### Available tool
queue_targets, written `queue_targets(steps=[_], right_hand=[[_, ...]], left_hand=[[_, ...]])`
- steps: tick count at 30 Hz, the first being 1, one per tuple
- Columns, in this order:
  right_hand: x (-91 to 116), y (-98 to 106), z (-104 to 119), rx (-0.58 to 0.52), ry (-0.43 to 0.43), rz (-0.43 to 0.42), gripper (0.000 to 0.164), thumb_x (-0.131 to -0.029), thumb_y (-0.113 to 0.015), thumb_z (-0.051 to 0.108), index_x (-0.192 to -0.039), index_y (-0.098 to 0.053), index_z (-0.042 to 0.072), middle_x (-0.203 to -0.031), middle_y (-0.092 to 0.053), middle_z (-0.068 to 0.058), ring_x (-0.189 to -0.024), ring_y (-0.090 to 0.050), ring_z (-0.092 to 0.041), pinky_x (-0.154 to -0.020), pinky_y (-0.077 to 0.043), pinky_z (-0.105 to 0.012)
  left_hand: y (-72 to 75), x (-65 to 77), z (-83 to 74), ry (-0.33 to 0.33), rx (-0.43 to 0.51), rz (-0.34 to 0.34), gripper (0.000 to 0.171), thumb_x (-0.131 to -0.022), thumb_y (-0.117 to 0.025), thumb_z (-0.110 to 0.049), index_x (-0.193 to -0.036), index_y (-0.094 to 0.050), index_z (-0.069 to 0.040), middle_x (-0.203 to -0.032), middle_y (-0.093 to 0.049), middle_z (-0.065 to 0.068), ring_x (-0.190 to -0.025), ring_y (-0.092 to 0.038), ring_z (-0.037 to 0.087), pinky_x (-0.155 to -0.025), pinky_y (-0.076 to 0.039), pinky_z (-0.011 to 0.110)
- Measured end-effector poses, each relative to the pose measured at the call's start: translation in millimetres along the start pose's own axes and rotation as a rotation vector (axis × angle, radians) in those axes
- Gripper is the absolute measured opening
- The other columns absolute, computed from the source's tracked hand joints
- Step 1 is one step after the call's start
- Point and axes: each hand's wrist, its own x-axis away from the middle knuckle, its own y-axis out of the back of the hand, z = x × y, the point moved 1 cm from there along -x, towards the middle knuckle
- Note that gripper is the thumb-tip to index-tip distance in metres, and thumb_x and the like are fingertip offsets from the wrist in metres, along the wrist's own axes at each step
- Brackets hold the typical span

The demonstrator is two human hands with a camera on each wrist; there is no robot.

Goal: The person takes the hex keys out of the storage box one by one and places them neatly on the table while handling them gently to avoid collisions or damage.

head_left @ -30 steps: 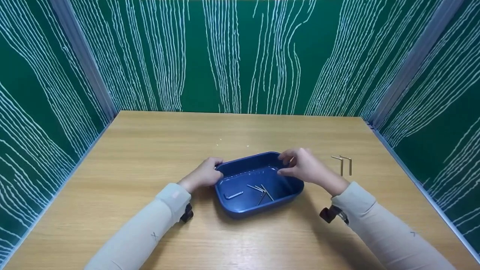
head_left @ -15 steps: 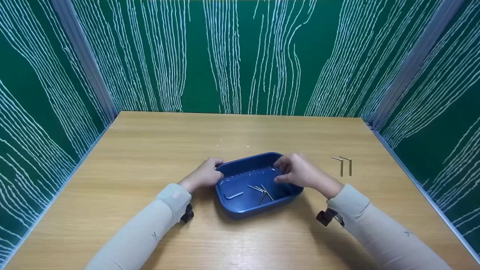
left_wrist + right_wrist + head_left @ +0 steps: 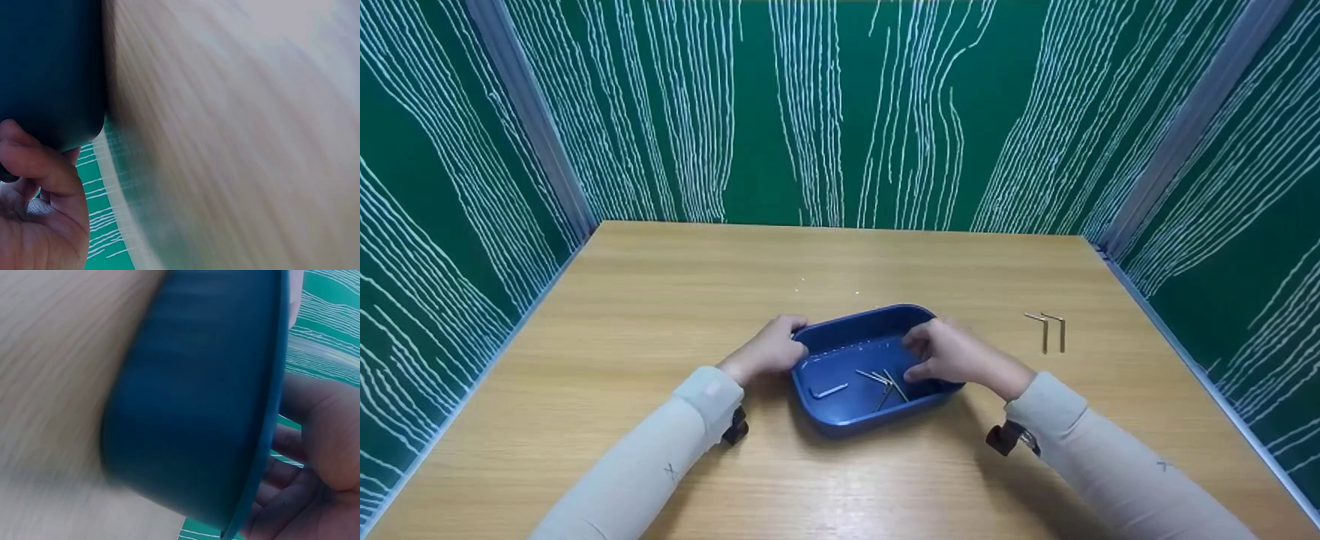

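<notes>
A blue rectangular tray (image 3: 855, 425) sits at a slant on the wooden table. My left hand (image 3: 769, 346) grips its left rim, thumb over the edge; in the left wrist view the fingers (image 3: 42, 163) lie against the tray's outside. My right hand (image 3: 949, 354) reaches over the right end into the tray, thumb and fingers apart and bent, with nothing visible between them. One hex key (image 3: 830, 391) lies alone in the left part of the tray. Several more hex keys (image 3: 888, 380) lie crossed in a cluster, close to my right thumb.
Two L-shaped hex keys (image 3: 1045, 334) lie side by side on the table (image 3: 660, 285) to the right of the tray. A few tiny white specks (image 3: 856, 292) dot the surface behind it. Green walls (image 3: 765, 112) with white lines enclose the table's back and sides.
My right hand has moved left and downward, deeper into the tray and nearer the hex key cluster. The left hand, the tray and the hex keys stay where they were.
</notes>
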Motion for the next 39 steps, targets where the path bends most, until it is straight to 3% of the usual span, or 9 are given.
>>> queue_targets(steps=[8,14,23,31,39], right_hand=[[-4.1,-8.3,-1.3,0.044,0.11,0.019,0.038,-0.082,-0.093,0.011,-0.11,-0.078,-0.009,-0.09,-0.078,-0.017,-0.077,-0.068,-0.014,-0.073,-0.061,-0.035],[-7.9,-13.7,0.1,0.047,0.12,0.056,0.035,-0.081,-0.095,0.013,-0.105,-0.079,-0.006,-0.08,-0.075,-0.008,-0.07,-0.062,-0.007,-0.067,-0.055,-0.026],[-14.5,-24.3,4.9,0.072,0.085,0.121,0.029,-0.082,-0.094,0.013,-0.103,-0.079,-0.002,-0.075,-0.07,-0.001,-0.067,-0.058,-0.006,-0.062,-0.048,-0.023],[-20.0,-27.0,4.9,0.089,0.094,0.098,0.021,-0.079,-0.091,0.001,-0.096,-0.08,0.0,-0.074,-0.072,-0.002,-0.067,-0.059,-0.006,-0.064,-0.049,-0.023],[-26.7,-27.6,-0.1,0.103,0.139,0.063,0.019,-0.076,-0.08,-0.011,-0.089,-0.081,0.003,-0.077,-0.073,-0.004,-0.068,-0.058,-0.007,-0.063,-0.049,-0.023]], left_hand=[[0.3,0.4,-1.7,-0.015,-0.02,-0.01,0.019,-0.083,-0.055,0.006,-0.098,-0.067,0.003,-0.09,-0.062,0.003,-0.082,-0.057,0.018,-0.072,-0.047,0.026],[0.8,1.0,-1.9,-0.014,-0.02,-0.01,0.02,-0.083,-0.055,0.006,-0.098,-0.067,0.002,-0.09,-0.061,0.003,-0.081,-0.058,0.018,-0.071,-0.048,0.026],[0.1,0.2,-0.5,-0.009,-0.017,-0.006,0.018,-0.084,-0.054,0.005,-0.098,-0.065,0.0,-0.091,-0.06,0.003,-0.082,-0.057,0.018,-0.072,-0.047,0.027],[0.5,0.7,-0.6,-0.001,-0.019,-0.011,0.023,-0.083,-0.055,0.003,-0.102,-0.067,-0.001,-0.095,-0.064,0.005,-0.087,-0.058,0.019,-0.078,-0.048,0.028],[-0.3,-0.1,1.6,0.022,-0.002,-0.009,0.023,-0.086,-0.055,0.002,-0.104,-0.069,-0.001,-0.099,-0.068,0.009,-0.089,-0.06,0.02,-0.08,-0.049,0.029]])
